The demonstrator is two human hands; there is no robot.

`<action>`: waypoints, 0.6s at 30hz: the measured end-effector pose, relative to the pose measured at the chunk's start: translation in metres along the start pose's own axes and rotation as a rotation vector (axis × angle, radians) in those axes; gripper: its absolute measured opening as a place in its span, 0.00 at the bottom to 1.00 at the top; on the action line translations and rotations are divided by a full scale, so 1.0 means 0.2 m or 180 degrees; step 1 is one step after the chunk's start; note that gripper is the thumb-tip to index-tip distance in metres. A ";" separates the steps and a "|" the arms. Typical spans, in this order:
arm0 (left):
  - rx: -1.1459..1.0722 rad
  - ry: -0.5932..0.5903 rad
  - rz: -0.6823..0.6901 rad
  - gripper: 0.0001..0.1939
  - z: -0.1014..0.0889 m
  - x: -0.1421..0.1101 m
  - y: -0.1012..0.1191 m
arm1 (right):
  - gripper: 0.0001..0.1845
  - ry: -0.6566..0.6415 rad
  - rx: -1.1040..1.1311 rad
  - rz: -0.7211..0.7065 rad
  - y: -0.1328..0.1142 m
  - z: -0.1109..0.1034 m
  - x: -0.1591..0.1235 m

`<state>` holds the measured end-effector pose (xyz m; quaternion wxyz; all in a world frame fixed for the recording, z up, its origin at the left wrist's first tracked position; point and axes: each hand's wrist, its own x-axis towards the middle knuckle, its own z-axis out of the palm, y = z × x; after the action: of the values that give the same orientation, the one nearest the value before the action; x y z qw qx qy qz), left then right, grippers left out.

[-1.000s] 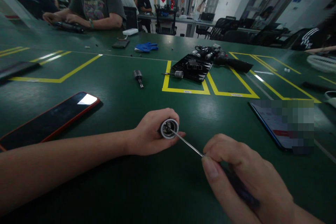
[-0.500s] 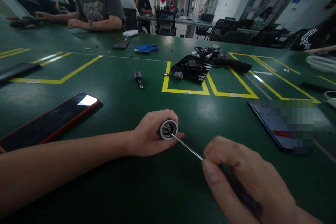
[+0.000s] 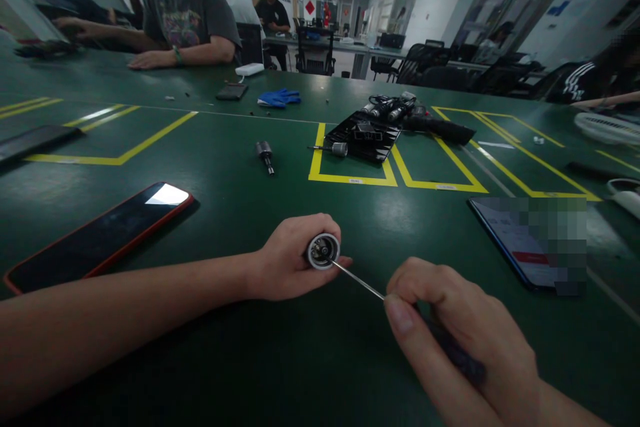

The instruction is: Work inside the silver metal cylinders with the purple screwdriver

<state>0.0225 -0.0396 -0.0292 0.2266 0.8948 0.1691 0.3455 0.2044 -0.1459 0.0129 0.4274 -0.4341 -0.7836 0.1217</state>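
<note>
My left hand point(image 3: 293, 257) is wrapped round a hollow metal cylinder point(image 3: 311, 255), its open end facing me. Small metal parts show inside the rim; the rest of the cylinder is hidden by my fingers. In my right hand point(image 3: 450, 327) is a screwdriver point(image 3: 363, 281) with a thin bright shaft and a dark handle mostly covered by my palm. Thumb and forefinger pinch the shaft near the handle. Its tip reaches into the lower right of the cylinder's opening. Beyond my hands lies a knurled metal part with a narrow stem point(image 3: 265, 157), stem towards me.
A red-cased phone point(image 3: 105, 233) lies left, another phone point(image 3: 525, 247) right. Yellow tape marks the green table point(image 3: 240, 213). Farther back are a black ridged tray point(image 3: 367, 140), a second knurled part point(image 3: 339, 149), several cables and a blue glove point(image 3: 280, 98). A person point(image 3: 193, 27) sits across the table.
The screwdriver tip has shifted from the middle of the opening to its lower right edge. My left hand keeps its hold. The person opposite has moved a dark object aside to the left.
</note>
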 end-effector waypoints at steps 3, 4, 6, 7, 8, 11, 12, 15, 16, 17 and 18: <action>-0.0047 -0.0015 -0.0006 0.08 0.00 0.00 0.00 | 0.08 0.0012 0.0055 0.0066 0.00 0.00 0.00; -0.0067 -0.0034 -0.0016 0.08 0.00 0.00 0.00 | 0.08 0.0020 0.0094 0.0089 0.00 0.00 0.01; -0.0092 -0.0077 -0.0036 0.08 0.00 0.00 -0.01 | 0.08 0.0046 0.0174 0.0087 0.01 0.00 0.01; -0.0103 -0.0092 -0.0031 0.08 0.00 0.00 -0.01 | 0.08 0.0048 0.0210 0.0108 0.01 0.00 0.01; -0.0116 -0.0101 -0.0027 0.08 0.00 0.00 -0.01 | 0.08 0.0063 0.0262 0.0127 0.02 0.00 0.00; -0.0160 -0.0122 -0.0056 0.09 0.00 0.00 -0.01 | 0.08 0.0071 0.0397 0.0301 0.03 0.00 0.00; -0.0164 -0.0120 -0.0069 0.09 0.00 0.00 -0.01 | 0.08 0.0058 0.0437 0.0358 0.03 0.00 -0.01; -0.0192 -0.0114 -0.0027 0.09 0.00 -0.01 -0.01 | 0.07 -0.0043 0.0580 0.0486 0.04 0.00 -0.02; -0.0203 -0.0116 -0.0011 0.09 0.00 -0.01 -0.01 | 0.07 -0.0076 0.0649 0.0523 0.05 0.00 -0.02; -0.0211 -0.0117 -0.0006 0.09 0.00 -0.01 -0.02 | 0.07 -0.0100 0.0705 0.0584 0.05 0.00 -0.02; -0.0213 -0.0121 -0.0007 0.09 0.00 -0.01 -0.02 | 0.07 -0.0106 0.0753 0.0665 0.05 0.00 -0.02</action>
<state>0.0209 -0.0372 -0.0315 0.2599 0.8930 0.1541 0.3337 0.2106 -0.1434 0.0042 0.4475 -0.4578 -0.7214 0.2641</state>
